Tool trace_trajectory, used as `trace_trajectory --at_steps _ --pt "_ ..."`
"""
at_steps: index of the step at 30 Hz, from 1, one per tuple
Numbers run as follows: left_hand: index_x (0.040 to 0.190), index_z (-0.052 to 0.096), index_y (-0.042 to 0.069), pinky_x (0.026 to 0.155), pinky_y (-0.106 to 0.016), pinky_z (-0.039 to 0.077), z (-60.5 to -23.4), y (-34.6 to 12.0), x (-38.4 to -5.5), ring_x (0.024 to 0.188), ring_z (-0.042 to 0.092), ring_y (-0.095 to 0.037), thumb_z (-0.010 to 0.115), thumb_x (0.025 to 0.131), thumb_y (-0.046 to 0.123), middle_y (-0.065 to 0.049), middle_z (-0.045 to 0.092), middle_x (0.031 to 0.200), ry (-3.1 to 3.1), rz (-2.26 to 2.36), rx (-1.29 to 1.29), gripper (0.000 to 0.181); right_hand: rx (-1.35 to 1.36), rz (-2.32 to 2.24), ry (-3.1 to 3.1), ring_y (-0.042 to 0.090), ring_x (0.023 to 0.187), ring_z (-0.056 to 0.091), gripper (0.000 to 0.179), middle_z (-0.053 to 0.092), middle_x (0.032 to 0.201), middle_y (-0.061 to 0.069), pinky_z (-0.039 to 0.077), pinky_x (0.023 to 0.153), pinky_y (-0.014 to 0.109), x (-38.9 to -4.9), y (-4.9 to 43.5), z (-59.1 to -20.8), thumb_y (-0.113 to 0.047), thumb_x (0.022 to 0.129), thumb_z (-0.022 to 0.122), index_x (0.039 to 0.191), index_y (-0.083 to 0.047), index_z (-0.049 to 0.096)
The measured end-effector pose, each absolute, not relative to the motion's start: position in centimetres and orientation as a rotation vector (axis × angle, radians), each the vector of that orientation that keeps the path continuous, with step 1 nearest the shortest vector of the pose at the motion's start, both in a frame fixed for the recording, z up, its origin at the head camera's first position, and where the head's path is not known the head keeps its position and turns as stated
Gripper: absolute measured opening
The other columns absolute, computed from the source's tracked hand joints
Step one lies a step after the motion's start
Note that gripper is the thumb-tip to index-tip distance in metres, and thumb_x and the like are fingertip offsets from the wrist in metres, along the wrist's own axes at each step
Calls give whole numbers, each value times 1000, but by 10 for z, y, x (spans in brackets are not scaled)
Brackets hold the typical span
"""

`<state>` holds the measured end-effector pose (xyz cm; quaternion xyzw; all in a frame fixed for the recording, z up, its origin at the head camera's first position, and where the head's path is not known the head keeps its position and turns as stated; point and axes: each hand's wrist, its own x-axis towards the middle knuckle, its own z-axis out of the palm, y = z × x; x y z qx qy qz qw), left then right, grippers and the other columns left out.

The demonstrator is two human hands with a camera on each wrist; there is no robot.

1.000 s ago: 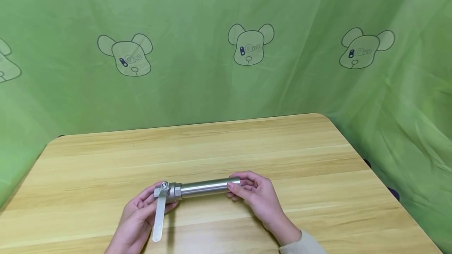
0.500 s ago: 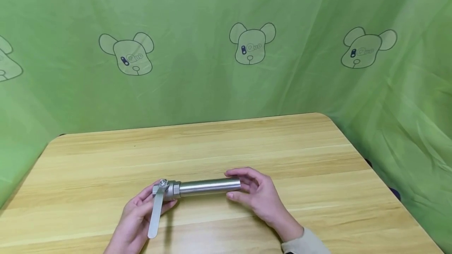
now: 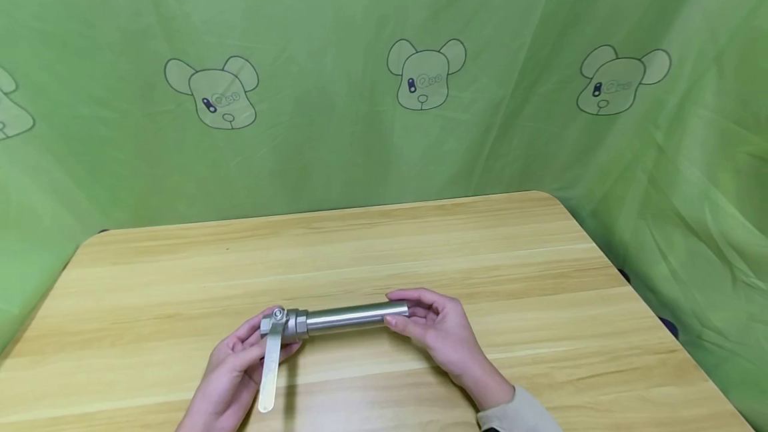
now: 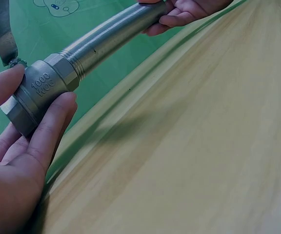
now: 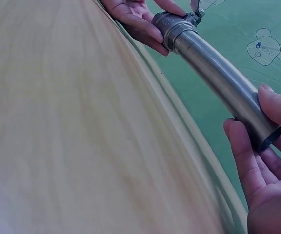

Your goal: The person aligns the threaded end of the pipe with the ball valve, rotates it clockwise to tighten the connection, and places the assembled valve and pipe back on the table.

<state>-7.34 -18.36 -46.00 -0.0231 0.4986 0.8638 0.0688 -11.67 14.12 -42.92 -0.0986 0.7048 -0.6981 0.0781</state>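
Observation:
A steel ball valve (image 3: 293,325) with a flat lever handle (image 3: 271,375) is joined to a smooth metal pipe (image 3: 354,317), held above the table. My left hand (image 3: 225,369) grips the valve body, thumb on one side and fingers on the other. "1000 WOG" stands out on the valve body (image 4: 43,90) in the left wrist view, where some threads show at the joint. Around the free end of the pipe, my right hand (image 3: 441,335) has its thumb and fingers on opposite sides. The pipe's open end (image 5: 271,139) faces the right palm in the right wrist view.
A light wood-grain table (image 3: 384,252) with rounded corners lies beneath both hands. Behind and beside it hangs a green curtain (image 3: 336,139) printed with bear-head outlines.
The right thumb and fingers came off the pipe's end a little half a second ago and are back on it now. The lever swung slightly left, then back. The left hand keeps its grip.

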Motion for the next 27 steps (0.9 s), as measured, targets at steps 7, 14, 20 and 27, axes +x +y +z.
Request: trace_trajectory --at_steps 7,14,20,27 --pt "129 70 16 104 -40 65 -460 -183 -72 120 75 -16 48 107 -8 -4 77 130 1475 2614 -68 39 -239 -2069 2113 16 96 79 48 78 114 20 70 87 31 -117 142 -431 -7 89 86 132 7 69" --pt "128 70 17 105 -39 65 -456 -184 -71 119 76 -18 47 110 -1 0 78 130 1499 2612 -118 34 -510 -2139 2054 14 121 73 68 64 146 28 64 103 30 -117 142 -432 4 82 87 145 3 60" --pt "128 70 17 105 -40 65 -457 -184 -71 120 75 -17 47 110 -2 -2 77 130 1476 2608 -96 35 -414 -2104 2084 17 104 79 52 70 126 34 68 94 30 -115 142 -430 9 81 86 130 10 67" --pt "129 69 18 105 -39 65 -459 -184 -72 120 75 -15 47 110 -3 -1 77 131 1460 2614 -69 36 -303 -2067 2099 17 97 80 50 76 116 25 69 90 31 -115 141 -429 -1 87 86 133 8 68"
